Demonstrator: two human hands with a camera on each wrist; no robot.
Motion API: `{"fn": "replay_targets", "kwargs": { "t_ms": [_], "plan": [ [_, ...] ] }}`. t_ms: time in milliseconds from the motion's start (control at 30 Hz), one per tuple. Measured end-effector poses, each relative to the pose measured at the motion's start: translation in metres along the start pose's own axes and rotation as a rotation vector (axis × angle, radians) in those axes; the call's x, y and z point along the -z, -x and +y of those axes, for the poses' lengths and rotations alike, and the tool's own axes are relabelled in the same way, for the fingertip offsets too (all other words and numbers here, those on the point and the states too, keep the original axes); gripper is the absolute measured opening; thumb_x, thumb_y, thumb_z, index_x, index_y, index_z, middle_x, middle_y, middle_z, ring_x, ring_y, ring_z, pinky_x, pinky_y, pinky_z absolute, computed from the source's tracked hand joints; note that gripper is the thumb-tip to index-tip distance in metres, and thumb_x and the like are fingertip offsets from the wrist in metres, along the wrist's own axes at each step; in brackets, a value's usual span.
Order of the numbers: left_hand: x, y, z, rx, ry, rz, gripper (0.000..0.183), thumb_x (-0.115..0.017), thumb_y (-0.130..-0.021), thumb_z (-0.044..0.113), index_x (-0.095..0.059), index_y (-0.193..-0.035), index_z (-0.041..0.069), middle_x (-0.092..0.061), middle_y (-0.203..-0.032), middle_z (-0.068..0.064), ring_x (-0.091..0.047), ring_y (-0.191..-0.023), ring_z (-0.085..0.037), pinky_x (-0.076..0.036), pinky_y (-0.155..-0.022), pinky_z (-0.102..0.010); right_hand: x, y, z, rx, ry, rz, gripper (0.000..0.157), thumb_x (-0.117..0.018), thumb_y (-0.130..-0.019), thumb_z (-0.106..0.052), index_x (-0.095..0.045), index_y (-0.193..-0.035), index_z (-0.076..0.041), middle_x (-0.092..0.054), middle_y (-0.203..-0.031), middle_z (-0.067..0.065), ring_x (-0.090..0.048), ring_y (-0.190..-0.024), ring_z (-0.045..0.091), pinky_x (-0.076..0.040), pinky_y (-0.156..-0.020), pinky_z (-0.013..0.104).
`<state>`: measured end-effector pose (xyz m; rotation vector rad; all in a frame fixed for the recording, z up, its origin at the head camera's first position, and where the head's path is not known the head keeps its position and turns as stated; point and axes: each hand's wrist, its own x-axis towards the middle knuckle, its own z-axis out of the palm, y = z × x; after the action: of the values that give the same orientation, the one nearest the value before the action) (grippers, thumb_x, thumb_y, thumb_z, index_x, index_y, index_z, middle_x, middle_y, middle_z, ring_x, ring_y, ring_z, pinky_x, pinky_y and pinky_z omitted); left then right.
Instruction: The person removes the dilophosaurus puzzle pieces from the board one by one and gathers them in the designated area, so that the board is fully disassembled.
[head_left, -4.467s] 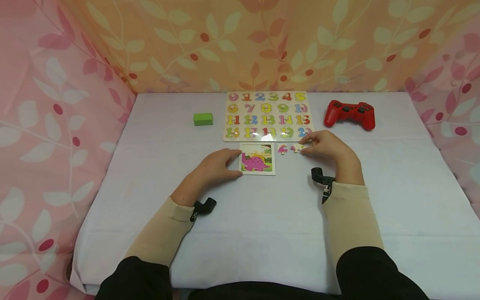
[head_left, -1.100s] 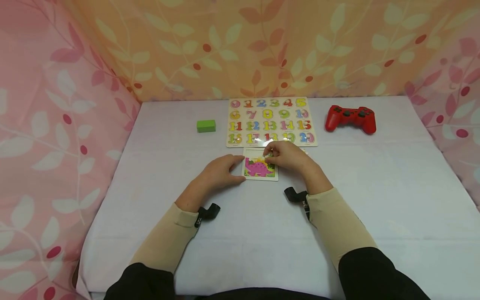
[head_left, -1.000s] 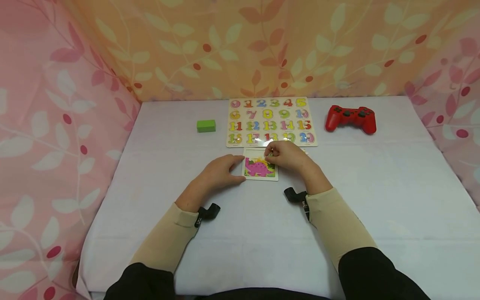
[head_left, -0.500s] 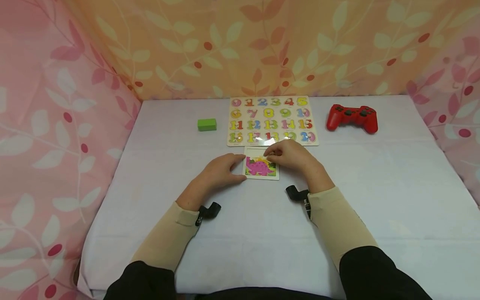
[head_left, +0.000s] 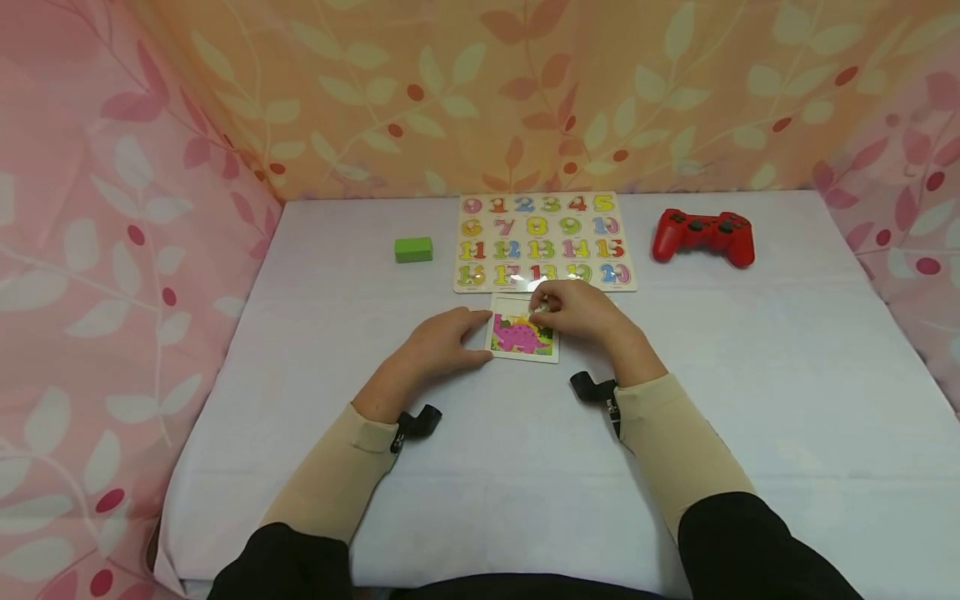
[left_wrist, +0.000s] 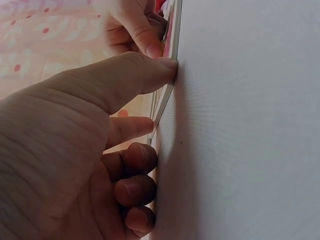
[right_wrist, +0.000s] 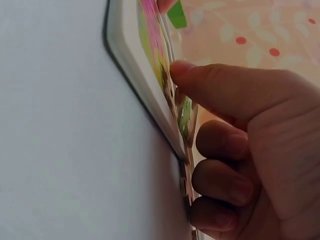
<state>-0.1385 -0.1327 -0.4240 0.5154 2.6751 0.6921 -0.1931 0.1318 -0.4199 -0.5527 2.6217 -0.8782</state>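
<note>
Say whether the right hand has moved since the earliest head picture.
Yes, to the left: the right hand was by the near right corner of the number board and is now by the middle of its near edge, at the dinosaur puzzle.

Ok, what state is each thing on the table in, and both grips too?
Dinosaur puzzle: partly assembled, bare at upper left.
Puzzle piece: pinched, not visibly seated.
Left grip: holding the puzzle's left edge.
Right grip: pinching the piece over the puzzle's upper right.
Number board: lying flat, glare near its bottom edge.
Green block: resting, untouched.
Red controller: resting buttons up, untouched; power unclear.
White cloth: spread, faintly creased.
</note>
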Motion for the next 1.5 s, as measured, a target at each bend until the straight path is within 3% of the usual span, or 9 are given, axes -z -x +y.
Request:
{"fn": "replay_targets", "kwargs": {
  "t_ms": [133, 367, 633, 1200, 1500],
  "plan": [
    [0.000, 0.000, 0.000, 0.004, 0.004, 0.003, 0.074, -0.078, -0.090, 0.042, -0.049, -0.154, 0.018, -0.058, -0.106, 0.000, -0.051, -0.101, -0.020, -0.047, -0.090, -0.039, -0.001, -0.001, -0.001, -0.012, 0.000, 0.029, 0.024, -0.073, -0.094, -0.031, -0.065, -0.112, -0.017, -0.054, -0.082, 0.007, -0.051, -0.077, 0.025, -0.039, -0.069, 0.039],
    [-0.001, 0.001, 0.001, 0.002, 0.001, 0.017, 0.074, -0.078, -0.090, 0.043, -0.049, -0.154, 0.018, -0.058, -0.105, 0.000, -0.052, -0.100, -0.020, -0.047, -0.088, -0.038, 0.006, 0.002, -0.001, -0.102, 0.033, 0.026, 0.043, -0.077, -0.089, -0.042, -0.062, -0.123, -0.021, -0.058, -0.085, 0.008, -0.054, -0.081, 0.025, -0.042, -0.070, 0.039],
    [-0.001, 0.001, 0.001, 0.000, 0.000, 0.026, 0.074, -0.078, -0.090, 0.042, -0.050, -0.153, 0.018, -0.061, -0.119, 0.000, -0.053, -0.105, -0.019, -0.048, -0.096, -0.040, 0.019, 0.007, 0.009, -0.138, -0.035, 0.000, 0.042, -0.082, -0.088, -0.034, -0.064, -0.123, -0.018, -0.057, -0.095, 0.011, -0.053, -0.090, 0.027, -0.043, -0.076, 0.041],
    [-0.001, 0.001, 0.003, 0.003, 0.001, 0.025, 0.073, -0.078, -0.089, 0.042, -0.050, -0.153, 0.018, -0.059, -0.105, 0.001, -0.052, -0.098, -0.020, -0.047, -0.084, -0.037, 0.015, 0.003, 0.020, -0.071, -0.008, 0.045, 0.034, -0.080, -0.090, -0.034, -0.071, -0.117, -0.016, -0.061, -0.086, 0.008, -0.053, -0.085, 0.024, -0.042, -0.075, 0.040],
    [0.000, 0.001, 0.003, 0.006, -0.004, 0.022, 0.073, -0.078, -0.090, 0.042, -0.050, -0.153, 0.018, -0.062, -0.122, -0.001, -0.054, -0.108, -0.019, -0.048, -0.098, -0.040, 0.023, 0.005, 0.014, -0.041, -0.038, 0.082, 0.034, -0.080, -0.090, -0.035, -0.072, -0.117, -0.016, -0.055, -0.077, 0.008, -0.049, -0.075, 0.024, -0.038, -0.068, 0.039]
  ]
}}
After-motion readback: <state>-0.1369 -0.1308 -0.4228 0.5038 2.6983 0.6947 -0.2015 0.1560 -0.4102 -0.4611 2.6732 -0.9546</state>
